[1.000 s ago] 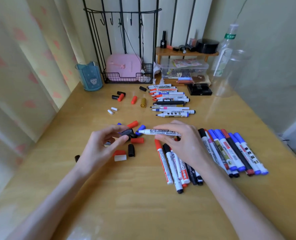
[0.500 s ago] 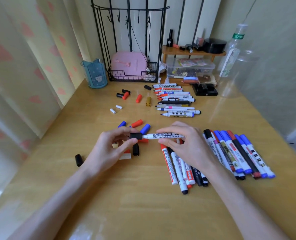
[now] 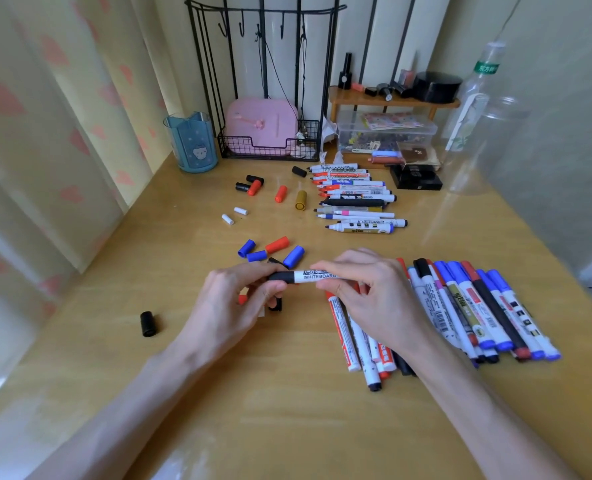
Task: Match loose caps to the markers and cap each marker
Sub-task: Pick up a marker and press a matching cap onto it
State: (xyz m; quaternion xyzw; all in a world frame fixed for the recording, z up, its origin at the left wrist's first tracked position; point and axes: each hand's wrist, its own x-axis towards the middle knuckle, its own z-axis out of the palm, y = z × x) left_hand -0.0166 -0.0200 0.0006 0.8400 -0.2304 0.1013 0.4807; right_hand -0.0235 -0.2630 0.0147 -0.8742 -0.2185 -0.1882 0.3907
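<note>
Far left of the marker (image 3: 317,276), a lone cap (image 3: 148,323) is lying on the table (image 3: 287,410). Just left of the marker, the left hand (image 3: 232,306) is pinching the black cap (image 3: 282,277) that is sitting on the marker's tip, with its fingers curled tight on it. The marker is being held just above the table, between both hands. The right hand (image 3: 367,292) is gripping the marker's white body, fingers bent around it. Right of the marker, capped markers (image 3: 478,306) are lying in a row. I think the black cap may not be pushed all the way on; if it is going on crooked, it could pop off. Pushing too hard could make the marker slip into the blue caps (image 3: 293,256) just behind it. Far behind the marker, a blue cup (image 3: 192,143) is standing, and I cannot tell what is in it. A wire basket (image 3: 270,152) is holding a pink box (image 3: 261,124). A clear box (image 3: 350,133) is holding small bits, too blurry to name.
</note>
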